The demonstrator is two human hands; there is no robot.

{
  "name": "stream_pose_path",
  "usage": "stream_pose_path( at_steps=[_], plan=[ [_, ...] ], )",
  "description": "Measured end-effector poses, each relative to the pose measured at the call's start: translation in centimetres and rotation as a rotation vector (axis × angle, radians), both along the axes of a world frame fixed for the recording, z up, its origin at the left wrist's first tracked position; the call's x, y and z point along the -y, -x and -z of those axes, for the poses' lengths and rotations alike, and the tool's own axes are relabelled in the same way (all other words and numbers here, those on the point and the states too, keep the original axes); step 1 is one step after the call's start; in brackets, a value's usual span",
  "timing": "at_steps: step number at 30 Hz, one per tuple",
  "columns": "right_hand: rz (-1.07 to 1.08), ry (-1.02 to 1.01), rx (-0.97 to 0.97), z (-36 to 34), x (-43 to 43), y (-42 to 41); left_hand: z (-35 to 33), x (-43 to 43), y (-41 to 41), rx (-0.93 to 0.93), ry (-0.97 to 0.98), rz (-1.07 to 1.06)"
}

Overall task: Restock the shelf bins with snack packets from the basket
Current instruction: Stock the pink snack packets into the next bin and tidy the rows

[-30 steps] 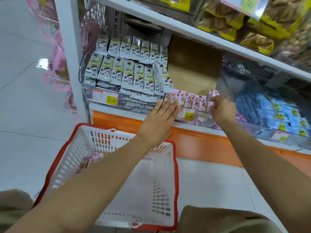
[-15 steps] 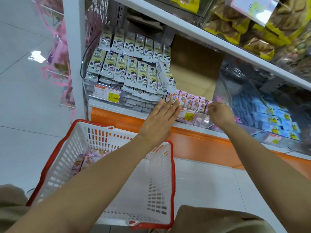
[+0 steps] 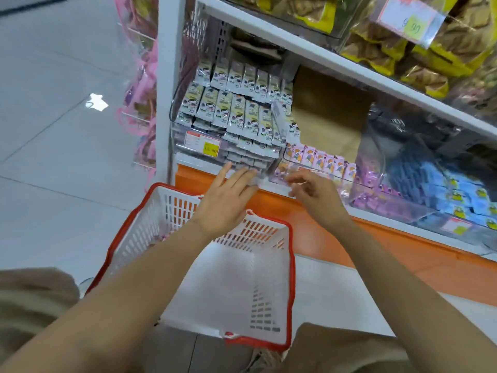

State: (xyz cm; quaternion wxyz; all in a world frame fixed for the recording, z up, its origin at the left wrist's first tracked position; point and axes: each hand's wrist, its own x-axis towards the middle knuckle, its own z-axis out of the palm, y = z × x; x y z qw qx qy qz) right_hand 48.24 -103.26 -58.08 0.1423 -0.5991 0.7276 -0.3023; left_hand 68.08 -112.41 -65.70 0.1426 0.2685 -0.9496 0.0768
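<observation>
left hand (image 3: 228,196) flat, fingers straight, at clear bin (image 3: 179,146) front, 12 o'clock | right hand (image 3: 316,193) loose, grasping nothing, 1 o'clock, below pink packets (image 3: 320,159) | basket (image 3: 292,265) 6 o'clock

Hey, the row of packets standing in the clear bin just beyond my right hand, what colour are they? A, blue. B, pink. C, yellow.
B: the upright packets in the clear bin beyond the right hand are pink, each printed with a cartoon figure.

Mostly hidden behind left forearm (image 3: 150,278): pink packets (image 3: 160,238) in basket (image 3: 291,265). Too blurred to read: price label (image 3: 210,149). Cut at top: yellow bags (image 3: 376,55).
</observation>
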Motion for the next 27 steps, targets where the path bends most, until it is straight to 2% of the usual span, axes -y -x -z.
stream_pose_path(
  at_steps=[4, 9, 13, 16, 20, 27],
  plan=[
    [-0.114, -0.137, 0.016, 6.0, 0.9, -4.1, 3.9, 0.8, -7.0, 0.015, -0.112, -0.216],
    [-0.155, -0.377, 0.054, 14.4, 2.0, -8.4, 9.3, 1.1, -14.5, 0.278, -0.332, -0.542],
    [-0.224, -0.509, 0.050, 19.7, 2.7, -11.6, 13.0, 1.4, -19.0, 0.308, -0.494, -0.596],
    [-0.328, -0.616, 0.099, 22.8, 3.7, -14.0, 15.0, 1.1, -20.9, 0.153, -0.623, -0.491],
    [-0.411, -0.771, 0.093, 26.4, 5.7, -17.2, 16.4, 0.8, -21.3, -0.121, -0.682, -0.413],
    [-0.423, -0.878, 0.120, 31.8, 7.9, -20.7, 16.8, 1.1, -21.2, -0.222, -0.711, -0.367]
  ],
)
